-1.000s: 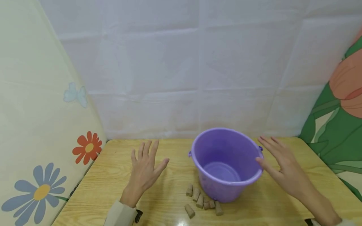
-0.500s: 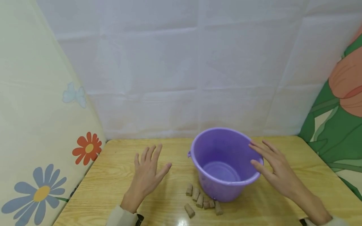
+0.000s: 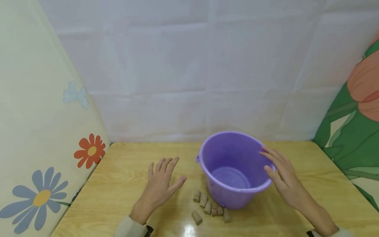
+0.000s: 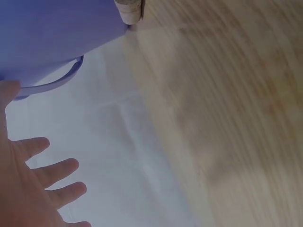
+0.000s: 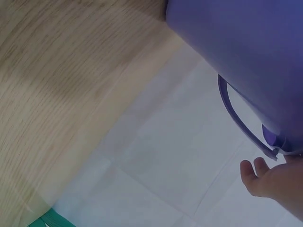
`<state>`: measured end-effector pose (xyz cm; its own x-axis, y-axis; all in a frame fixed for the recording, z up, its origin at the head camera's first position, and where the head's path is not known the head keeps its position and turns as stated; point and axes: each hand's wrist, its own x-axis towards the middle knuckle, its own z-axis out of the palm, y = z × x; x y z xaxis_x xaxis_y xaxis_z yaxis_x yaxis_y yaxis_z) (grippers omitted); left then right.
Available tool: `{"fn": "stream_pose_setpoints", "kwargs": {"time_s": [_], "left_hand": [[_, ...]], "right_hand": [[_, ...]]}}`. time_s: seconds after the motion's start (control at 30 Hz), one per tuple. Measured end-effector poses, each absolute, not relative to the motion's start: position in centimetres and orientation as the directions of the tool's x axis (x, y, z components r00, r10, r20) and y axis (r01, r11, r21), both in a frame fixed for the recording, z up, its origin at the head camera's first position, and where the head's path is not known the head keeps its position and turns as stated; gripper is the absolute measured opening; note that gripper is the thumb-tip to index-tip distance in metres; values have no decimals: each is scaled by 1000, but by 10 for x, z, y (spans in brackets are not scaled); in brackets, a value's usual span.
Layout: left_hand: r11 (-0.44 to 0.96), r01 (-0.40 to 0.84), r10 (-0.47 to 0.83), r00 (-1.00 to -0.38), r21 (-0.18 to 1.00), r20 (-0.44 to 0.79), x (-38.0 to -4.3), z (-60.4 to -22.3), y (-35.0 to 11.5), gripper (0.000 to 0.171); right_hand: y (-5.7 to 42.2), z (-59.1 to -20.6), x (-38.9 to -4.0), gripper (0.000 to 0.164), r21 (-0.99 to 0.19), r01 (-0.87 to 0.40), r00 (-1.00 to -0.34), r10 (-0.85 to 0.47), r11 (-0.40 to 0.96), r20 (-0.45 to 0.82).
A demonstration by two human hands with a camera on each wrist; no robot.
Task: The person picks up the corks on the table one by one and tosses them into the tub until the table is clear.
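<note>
Closest to me, pale sleeves (image 3: 129, 227) came in over the near edge of the wooden table (image 3: 118, 184). The left hand (image 3: 159, 186) hung at left of centre, its fingers spread and loose, holding nothing. To its right lay a scatter of short cork-like plugs (image 3: 203, 199), one a little nearer than the rest. Just beyond them, right of centre, stood the purple bucket (image 3: 232, 199), its mouth facing up, with nothing I could see inside. Its handle (image 4: 47, 87) hung down along the outside. At the bucket's right rim was the right hand (image 3: 284, 181), fingers extended and unclenched; I couldn't tell whether they touched it. Behind the table's far edge rose a creased white sheet (image 3: 165, 65), with a flowered panel (image 3: 29, 82) at left and a green leafy one (image 3: 352, 141) at right.
</note>
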<state>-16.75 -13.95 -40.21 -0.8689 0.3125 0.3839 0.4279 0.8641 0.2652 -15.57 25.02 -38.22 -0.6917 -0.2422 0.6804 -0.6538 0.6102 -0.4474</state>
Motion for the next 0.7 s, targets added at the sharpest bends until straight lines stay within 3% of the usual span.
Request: {"fn": "stream_pose_setpoints", "kwargs": {"time_s": [0.27, 0.7], "left_hand": [[825, 450, 375, -888, 341, 265, -170, -409, -134, 63], [753, 573, 560, -816, 323, 142, -177, -426, -122, 51]], "right_hand": [[249, -381, -153, 47, -467, -625, -716, -221, 625, 663], [247, -382, -151, 49, -494, -615, -737, -225, 615, 637]]}}
